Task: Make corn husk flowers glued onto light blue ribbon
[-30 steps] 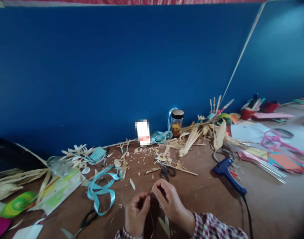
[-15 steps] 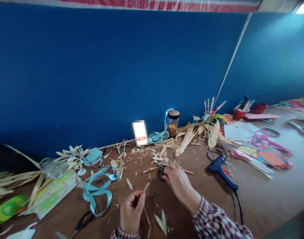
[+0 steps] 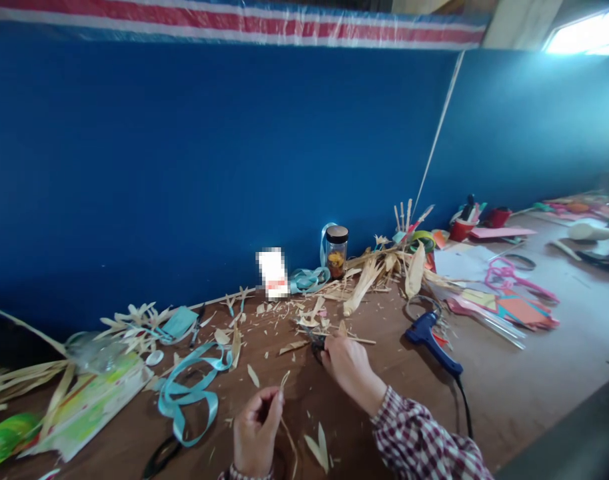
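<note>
My left hand (image 3: 254, 430) pinches a thin pale strip of dried husk (image 3: 291, 440) between thumb and forefinger. A small loop of the strip stands above the fingertips and its tail hangs down. To the right and farther in, my right hand (image 3: 349, 370) has its fingers curled at the black handle of a pair of scissors (image 3: 318, 348). The scissors lie among husk scraps, their blades partly covered. Two joined husk petals (image 3: 318, 448) rest between my hands on the brown table (image 3: 384, 427). A single petal-shaped husk piece (image 3: 253, 376) is just beyond my left hand.
Light-blue ribbon (image 3: 187, 393) lies at left, over a second black scissors handle (image 3: 160, 457). A blue glue gun (image 3: 434, 341) with its cord is on the right. Behind stand a black-lidded jar (image 3: 337, 253) and corn husks (image 3: 363, 287), against a blue wall (image 3: 209, 153).
The view has tilted up and turned a little to the right. My right hand's fingers have curled in around the scissors handle. My left hand keeps its pinch on the husk strip.
</note>
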`<state>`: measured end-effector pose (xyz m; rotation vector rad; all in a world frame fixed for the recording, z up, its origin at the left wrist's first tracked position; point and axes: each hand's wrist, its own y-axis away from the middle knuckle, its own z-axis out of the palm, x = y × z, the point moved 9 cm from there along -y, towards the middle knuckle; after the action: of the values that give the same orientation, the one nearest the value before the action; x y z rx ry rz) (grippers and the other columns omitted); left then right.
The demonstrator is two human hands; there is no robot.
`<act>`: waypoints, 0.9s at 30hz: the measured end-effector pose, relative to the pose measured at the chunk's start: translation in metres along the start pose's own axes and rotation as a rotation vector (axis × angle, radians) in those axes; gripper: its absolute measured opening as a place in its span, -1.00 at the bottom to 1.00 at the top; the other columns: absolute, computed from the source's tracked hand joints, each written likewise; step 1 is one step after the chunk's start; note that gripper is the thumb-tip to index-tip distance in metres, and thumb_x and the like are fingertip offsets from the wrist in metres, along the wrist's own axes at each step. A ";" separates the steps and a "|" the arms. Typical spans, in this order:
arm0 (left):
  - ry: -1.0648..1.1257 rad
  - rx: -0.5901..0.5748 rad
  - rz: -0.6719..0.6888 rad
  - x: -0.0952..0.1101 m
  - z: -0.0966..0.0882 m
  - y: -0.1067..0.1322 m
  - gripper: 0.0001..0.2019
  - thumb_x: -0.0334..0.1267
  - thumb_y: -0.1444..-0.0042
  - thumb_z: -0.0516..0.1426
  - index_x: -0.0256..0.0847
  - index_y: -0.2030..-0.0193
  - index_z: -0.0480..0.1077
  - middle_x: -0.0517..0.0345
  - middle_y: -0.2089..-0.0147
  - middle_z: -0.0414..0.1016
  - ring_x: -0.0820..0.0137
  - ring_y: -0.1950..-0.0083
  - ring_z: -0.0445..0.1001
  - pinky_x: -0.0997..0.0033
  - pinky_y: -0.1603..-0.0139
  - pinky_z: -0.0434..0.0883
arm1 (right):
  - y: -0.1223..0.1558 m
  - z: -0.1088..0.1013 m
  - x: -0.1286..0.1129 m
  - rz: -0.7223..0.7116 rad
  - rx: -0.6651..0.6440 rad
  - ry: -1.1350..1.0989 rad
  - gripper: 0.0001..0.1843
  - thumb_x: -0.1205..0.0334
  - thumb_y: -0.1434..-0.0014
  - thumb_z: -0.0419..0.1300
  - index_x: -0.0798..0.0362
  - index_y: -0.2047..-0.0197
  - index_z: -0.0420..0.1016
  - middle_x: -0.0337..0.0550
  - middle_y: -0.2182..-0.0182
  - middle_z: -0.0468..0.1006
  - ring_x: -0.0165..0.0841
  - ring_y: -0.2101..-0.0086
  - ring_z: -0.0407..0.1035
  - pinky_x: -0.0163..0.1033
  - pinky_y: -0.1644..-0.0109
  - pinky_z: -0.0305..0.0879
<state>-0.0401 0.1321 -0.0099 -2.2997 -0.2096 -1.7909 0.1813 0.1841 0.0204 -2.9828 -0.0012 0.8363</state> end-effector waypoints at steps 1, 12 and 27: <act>-0.006 -0.015 -0.001 -0.001 0.001 -0.001 -0.70 -0.02 0.12 0.21 -0.25 0.44 0.51 0.13 0.53 0.52 0.34 0.48 0.45 0.47 0.45 0.40 | -0.001 -0.002 0.002 0.001 0.002 -0.043 -0.90 0.30 -0.10 0.06 0.10 0.41 0.36 -0.05 0.40 0.47 -0.28 0.39 0.38 -0.28 0.36 0.11; 0.013 0.046 -0.023 0.006 -0.003 0.001 -0.64 0.06 0.20 0.25 -0.25 0.49 0.52 0.13 0.56 0.51 0.34 0.49 0.44 0.45 0.43 0.40 | 0.000 0.001 -0.006 -0.067 -0.159 -0.742 -0.62 0.00 -0.19 0.03 0.04 0.03 0.11 -0.30 0.50 0.38 -0.49 0.59 0.22 -0.39 0.52 0.16; 0.444 0.128 -0.360 -0.022 -0.014 -0.041 -0.60 0.00 0.43 0.34 -0.30 0.51 0.47 0.26 0.64 0.37 0.60 0.69 0.19 0.60 0.71 0.10 | 0.024 -0.003 -0.051 -0.368 -0.226 -0.329 -0.52 0.27 0.05 0.23 -0.05 0.00 0.35 -0.23 0.30 0.51 -0.33 0.31 0.35 -0.31 0.25 0.15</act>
<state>-0.0684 0.1683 -0.0250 -1.8023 -0.6699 -2.3266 0.1390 0.1595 0.0487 -2.8513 -0.6726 1.3266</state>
